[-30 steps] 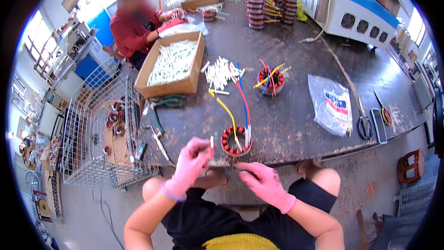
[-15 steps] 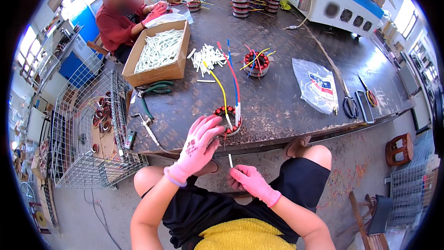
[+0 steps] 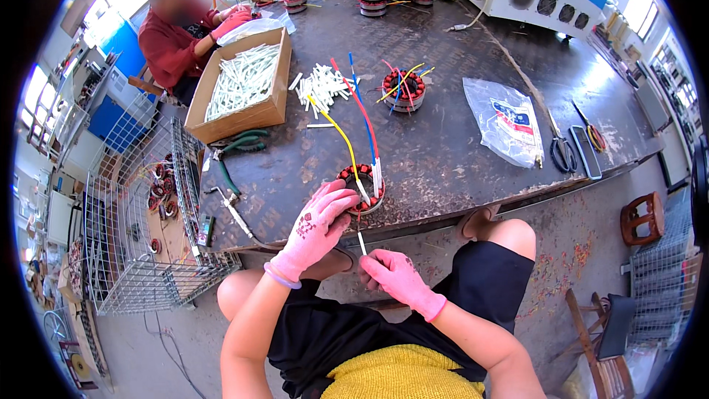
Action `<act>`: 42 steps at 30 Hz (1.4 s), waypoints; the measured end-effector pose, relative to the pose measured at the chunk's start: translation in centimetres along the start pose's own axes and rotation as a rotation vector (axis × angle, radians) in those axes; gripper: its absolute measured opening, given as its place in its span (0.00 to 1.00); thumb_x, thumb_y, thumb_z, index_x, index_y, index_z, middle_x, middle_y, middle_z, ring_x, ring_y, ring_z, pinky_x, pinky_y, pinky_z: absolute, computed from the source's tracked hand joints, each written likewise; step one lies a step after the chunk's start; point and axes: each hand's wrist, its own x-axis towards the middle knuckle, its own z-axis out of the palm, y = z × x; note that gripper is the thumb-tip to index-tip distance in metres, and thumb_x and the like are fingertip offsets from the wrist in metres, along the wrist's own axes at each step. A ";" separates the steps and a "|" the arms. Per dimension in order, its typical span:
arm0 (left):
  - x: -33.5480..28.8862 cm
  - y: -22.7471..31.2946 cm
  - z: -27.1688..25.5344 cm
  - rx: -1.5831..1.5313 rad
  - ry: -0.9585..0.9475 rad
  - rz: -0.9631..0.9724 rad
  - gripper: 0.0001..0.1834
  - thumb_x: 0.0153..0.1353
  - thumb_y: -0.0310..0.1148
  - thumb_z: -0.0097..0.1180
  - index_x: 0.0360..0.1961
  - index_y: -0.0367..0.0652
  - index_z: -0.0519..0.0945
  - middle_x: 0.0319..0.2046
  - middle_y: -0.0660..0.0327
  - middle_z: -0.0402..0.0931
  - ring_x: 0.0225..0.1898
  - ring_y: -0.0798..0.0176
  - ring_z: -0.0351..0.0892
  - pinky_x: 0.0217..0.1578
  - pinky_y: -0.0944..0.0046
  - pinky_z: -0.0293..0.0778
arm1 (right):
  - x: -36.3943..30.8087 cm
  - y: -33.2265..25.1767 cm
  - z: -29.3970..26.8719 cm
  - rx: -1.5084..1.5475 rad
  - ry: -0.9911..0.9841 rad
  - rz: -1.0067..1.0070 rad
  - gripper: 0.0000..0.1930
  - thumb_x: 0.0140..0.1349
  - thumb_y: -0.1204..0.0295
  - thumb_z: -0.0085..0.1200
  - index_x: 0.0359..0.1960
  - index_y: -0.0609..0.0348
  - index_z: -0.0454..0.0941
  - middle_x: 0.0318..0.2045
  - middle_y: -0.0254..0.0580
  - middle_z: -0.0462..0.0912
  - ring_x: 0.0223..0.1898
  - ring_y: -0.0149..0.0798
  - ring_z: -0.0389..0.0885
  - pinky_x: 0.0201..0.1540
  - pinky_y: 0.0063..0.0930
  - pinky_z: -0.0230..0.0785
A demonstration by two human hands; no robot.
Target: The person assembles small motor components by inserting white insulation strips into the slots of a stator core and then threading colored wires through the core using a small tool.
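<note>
At the table's near edge lies a ring-shaped motor stator (image 3: pixel 379 199) with red and black windings. Yellow, blue and red leads rise from it, with white sleeves at their bases. My left hand (image 3: pixel 312 233) is closed over the stator's left rim, its fingertips on the windings. Below the rim, my right hand (image 3: pixel 399 279) pinches a short white sleeve (image 3: pixel 362 242) that points up. A thin wire end hangs from the stator just above the sleeve's tip; whether it has entered the tube is too small to tell.
Behind the stator are a pile of white sleeves (image 3: pixel 323 87), a carton (image 3: pixel 244 120) full of them, and a second stator (image 3: pixel 403 96). Green-handled pliers (image 3: pixel 244 142) lie left; a plastic bag (image 3: pixel 506 122), scissors (image 3: pixel 563 154) and a phone (image 3: pixel 586 154) lie right. A co-worker (image 3: pixel 173 48) sits far left.
My right hand has moved slightly up and left, bringing the white sleeve up to the wire under the stator. My left hand has come further over the stator's rim.
</note>
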 end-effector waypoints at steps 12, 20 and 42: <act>0.3 -0.1 2.7 0.012 0.140 -0.109 0.31 0.43 0.21 0.68 0.54 0.46 0.79 0.51 0.54 0.79 0.57 0.49 0.78 0.54 0.53 0.77 | 2.9 -2.3 -1.1 0.078 0.053 -0.182 0.24 0.74 0.50 0.46 0.39 0.63 0.80 0.29 0.34 0.82 0.27 0.26 0.78 0.31 0.23 0.71; 1.4 1.9 2.3 -0.399 0.261 -0.525 0.36 0.50 0.30 0.72 0.62 0.42 0.73 0.45 0.55 0.78 0.47 0.54 0.81 0.51 0.59 0.77 | 6.4 -7.5 -7.8 -0.957 0.302 -0.834 0.35 0.49 0.62 0.71 0.59 0.61 0.73 0.53 0.51 0.78 0.50 0.47 0.80 0.52 0.36 0.74; 10.1 -2.0 -2.3 0.134 -0.668 -0.443 0.53 0.37 0.58 0.75 0.62 0.42 0.68 0.57 0.48 0.67 0.60 0.44 0.71 0.58 0.52 0.71 | 7.0 -4.8 -6.3 -0.916 0.357 -0.840 0.28 0.45 0.69 0.74 0.48 0.58 0.74 0.47 0.50 0.75 0.47 0.52 0.77 0.46 0.40 0.72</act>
